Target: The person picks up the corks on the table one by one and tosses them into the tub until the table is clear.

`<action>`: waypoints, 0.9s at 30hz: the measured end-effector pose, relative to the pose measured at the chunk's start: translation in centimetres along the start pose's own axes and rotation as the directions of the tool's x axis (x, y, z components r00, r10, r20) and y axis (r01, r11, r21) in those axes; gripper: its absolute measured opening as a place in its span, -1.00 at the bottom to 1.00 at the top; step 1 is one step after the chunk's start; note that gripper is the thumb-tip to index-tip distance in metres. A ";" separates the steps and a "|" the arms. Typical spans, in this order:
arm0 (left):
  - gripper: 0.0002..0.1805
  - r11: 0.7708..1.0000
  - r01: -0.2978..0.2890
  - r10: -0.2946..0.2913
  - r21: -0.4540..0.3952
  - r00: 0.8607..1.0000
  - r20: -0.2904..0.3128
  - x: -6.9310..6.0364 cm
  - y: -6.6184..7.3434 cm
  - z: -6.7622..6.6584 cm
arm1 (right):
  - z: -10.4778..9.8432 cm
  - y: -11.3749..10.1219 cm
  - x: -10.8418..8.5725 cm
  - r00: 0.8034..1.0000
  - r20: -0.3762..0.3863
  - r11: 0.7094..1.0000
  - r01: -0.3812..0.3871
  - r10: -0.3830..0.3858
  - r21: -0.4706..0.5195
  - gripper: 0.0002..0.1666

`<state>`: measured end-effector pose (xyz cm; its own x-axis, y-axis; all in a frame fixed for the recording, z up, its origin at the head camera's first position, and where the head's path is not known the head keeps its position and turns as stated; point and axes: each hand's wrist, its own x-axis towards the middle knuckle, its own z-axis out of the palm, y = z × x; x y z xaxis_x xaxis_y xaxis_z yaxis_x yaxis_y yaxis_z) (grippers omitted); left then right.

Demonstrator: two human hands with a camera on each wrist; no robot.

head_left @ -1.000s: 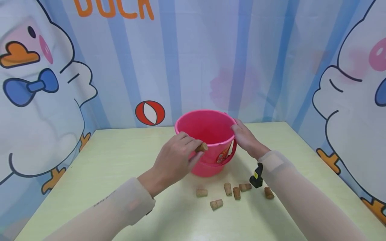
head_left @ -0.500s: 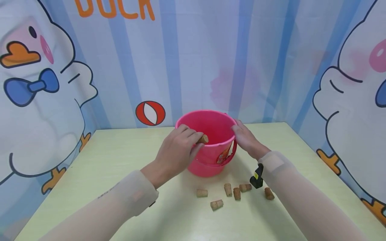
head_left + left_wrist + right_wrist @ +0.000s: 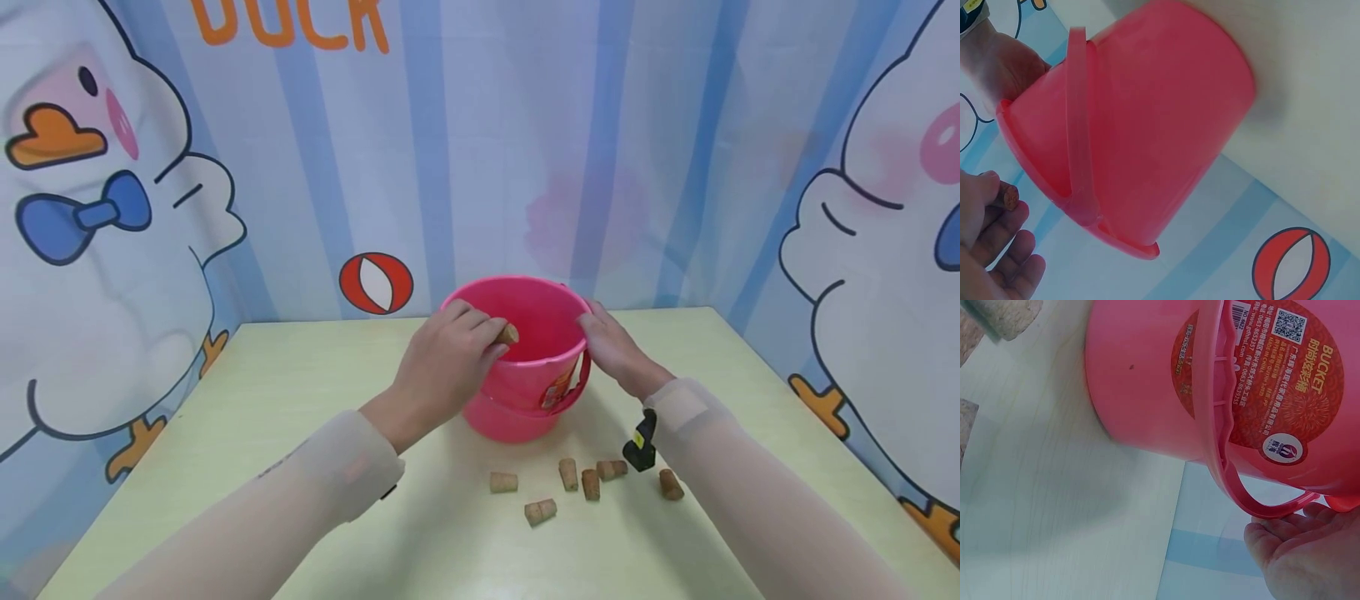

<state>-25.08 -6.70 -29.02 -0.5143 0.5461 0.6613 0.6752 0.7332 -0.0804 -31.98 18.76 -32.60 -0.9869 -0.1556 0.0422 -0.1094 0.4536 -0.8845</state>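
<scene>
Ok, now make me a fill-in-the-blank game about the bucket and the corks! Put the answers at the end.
1. The left grip pinches a cork, and in the head view ____ more corks lie on the table.
2. The right grip touches the bucket, which is coloured ____.
3. The ball pictured on the curtain is white and ____.
4. In the right wrist view, the big English word on the label is ____.

Missing words: six; pink; red; BUCKET.

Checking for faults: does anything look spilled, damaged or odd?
A small dark speck on the side of the pink bucket breaks its plain surface; it could be dirt. Loose corks lie at mixed angles on the table, but no damage shows.
</scene>
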 end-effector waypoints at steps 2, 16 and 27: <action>-0.63 1.000 0.000 0.000 0.021 1.000 0.017 0.2 0.0 0.1 | 0.0 0.0 0.0 1.000 -0.001 1.000 0.000 0.000 -0.001 -0.29; -0.59 0.994 0.012 -0.027 0.110 0.990 0.139 1.3 0.0 0.7 | 0.0 0.0 0.0 1.000 0.008 1.000 0.004 -0.004 -0.004 -0.28; -0.47 0.984 0.046 -0.094 0.170 0.954 0.284 1.9 0.2 0.7 | 0.0 -0.1 0.0 1.000 0.009 1.000 0.000 0.000 0.005 -0.29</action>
<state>-26.33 -5.22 -28.30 -0.7041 0.5673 0.4271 0.5510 0.8159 -0.1754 -31.93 18.75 -32.53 -0.9858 -0.1637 0.0377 -0.1085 0.4492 -0.8868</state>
